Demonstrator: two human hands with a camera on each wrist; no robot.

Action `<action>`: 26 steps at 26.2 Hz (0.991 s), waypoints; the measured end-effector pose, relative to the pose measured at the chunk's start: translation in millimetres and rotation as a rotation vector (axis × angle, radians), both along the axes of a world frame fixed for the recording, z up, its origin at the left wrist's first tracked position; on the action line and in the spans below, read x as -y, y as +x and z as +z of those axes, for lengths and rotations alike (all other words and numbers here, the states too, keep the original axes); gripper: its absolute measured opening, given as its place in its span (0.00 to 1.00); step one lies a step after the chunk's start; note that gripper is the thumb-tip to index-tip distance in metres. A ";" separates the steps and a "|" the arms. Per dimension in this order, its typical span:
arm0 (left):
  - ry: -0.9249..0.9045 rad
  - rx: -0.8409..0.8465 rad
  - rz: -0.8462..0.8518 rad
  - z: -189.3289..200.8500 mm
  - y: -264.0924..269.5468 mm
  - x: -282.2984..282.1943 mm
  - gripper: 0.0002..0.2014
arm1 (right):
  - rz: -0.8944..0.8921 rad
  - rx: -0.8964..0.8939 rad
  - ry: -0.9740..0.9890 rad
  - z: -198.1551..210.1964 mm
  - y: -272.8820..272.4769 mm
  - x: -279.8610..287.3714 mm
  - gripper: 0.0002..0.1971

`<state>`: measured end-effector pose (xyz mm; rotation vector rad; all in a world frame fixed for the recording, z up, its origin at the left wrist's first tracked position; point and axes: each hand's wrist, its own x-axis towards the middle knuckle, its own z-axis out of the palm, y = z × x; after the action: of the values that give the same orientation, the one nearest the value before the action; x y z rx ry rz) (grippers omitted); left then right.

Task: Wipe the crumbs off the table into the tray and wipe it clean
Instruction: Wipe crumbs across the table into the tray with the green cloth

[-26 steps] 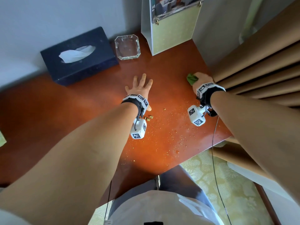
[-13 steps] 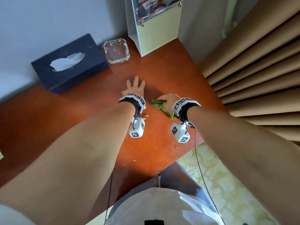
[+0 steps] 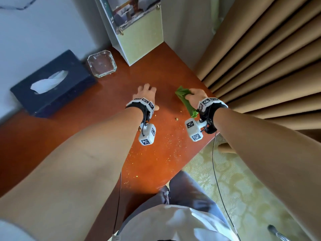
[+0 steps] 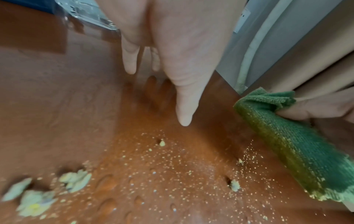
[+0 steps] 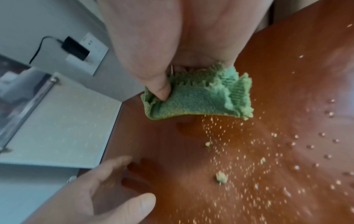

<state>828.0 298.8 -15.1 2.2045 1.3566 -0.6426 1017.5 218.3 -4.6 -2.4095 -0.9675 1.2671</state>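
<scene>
My left hand [image 3: 146,92] lies flat on the red-brown table [image 3: 107,108], fingers [image 4: 130,60] straight and spread. To its right, my right hand [image 3: 195,95] grips a crumpled green cloth [image 3: 185,100], the thumb [image 5: 159,89] pinching it; the cloth [image 5: 199,98] hangs just over the wood and sheds fine crumbs. Crumbs [image 3: 176,119] lie between and in front of the hands, with bigger pieces [image 4: 74,181] near the left wrist and fine dust [image 3: 156,153] toward the near edge. The clear glass tray [image 3: 101,64] sits at the back, beyond the left hand.
A dark blue tissue box [image 3: 52,84] stands left of the tray, against the wall. A tall white and pale green stand [image 3: 140,40] fills the back corner. Tan curtains [image 3: 260,58] hang along the table's right edge. Water droplets [image 5: 325,136] dot the wood at the right.
My right hand swept the cloth from the right edge up to the left hand, then drew back to the right, with the cloth lifted. The left hand stayed flat in place.
</scene>
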 end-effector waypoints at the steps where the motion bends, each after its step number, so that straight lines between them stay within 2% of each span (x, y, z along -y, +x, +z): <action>1: -0.003 -0.003 -0.002 0.2 4.8 -0.3 0.38 | -0.029 -0.001 -0.003 -1.8 7.8 0.8 0.14; 6: -0.049 -0.047 0.016 -2.9 27.8 -1.3 0.46 | -0.113 0.152 -0.001 1.4 45.2 3.2 0.21; 9: -0.098 -0.095 0.032 -6.5 36.3 -2.0 0.52 | -0.115 0.192 -0.012 1.3 66.0 3.7 0.21; 12: -0.096 -0.126 0.020 -12.3 37.8 0.2 0.54 | -0.082 0.173 -0.053 -8.9 72.3 1.6 0.26; 14: -0.095 -0.134 0.010 -15.3 37.5 -0.2 0.55 | 0.013 0.173 -0.087 -10.2 66.5 0.0 0.28; 18: -0.098 -0.134 0.002 -16.8 37.7 -1.1 0.56 | 0.278 0.216 -0.003 -6.0 33.7 2.4 0.23; 22: -0.101 -0.084 0.004 -16.5 33.0 -2.7 0.53 | 0.593 0.092 -0.041 -16.0 -18.5 18.1 0.18; 24: -0.111 -0.072 -0.004 -15.7 28.1 -6.8 0.51 | 0.740 0.127 -0.051 -18.5 -33.7 26.2 0.21; 26: -0.108 -0.074 -0.016 -13.6 26.4 -10.4 0.48 | 0.798 0.118 -0.041 -19.9 -37.4 28.7 0.23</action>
<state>854.5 309.3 -28.7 2.1261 1.3101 -0.7923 980.1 189.5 -24.6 -2.1976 -2.0835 1.3598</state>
